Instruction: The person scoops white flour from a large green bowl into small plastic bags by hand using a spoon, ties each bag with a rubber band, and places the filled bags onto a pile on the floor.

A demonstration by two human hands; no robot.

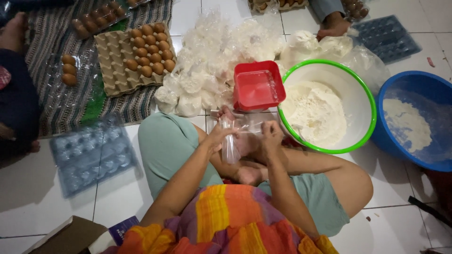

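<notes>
I sit cross-legged on a white tiled floor. My left hand [221, 135] and my right hand [271, 134] both pinch a small clear plastic bag [231, 148] held over my lap; the bag hangs down between them and looks empty. Just beyond my hands a red square container [258, 86] rests on something hidden beneath it. To its right stands a white bowl with a green rim [365, 89] holding white flour [315, 115].
A pile of filled clear flour bags [207, 70] lies ahead. A blue basin [440, 96] with flour sits far right. A cardboard egg tray [113, 59] with brown eggs lies on a striped mat, plastic egg cartons [89, 155] at left. Another person's foot [332, 27] is at the top.
</notes>
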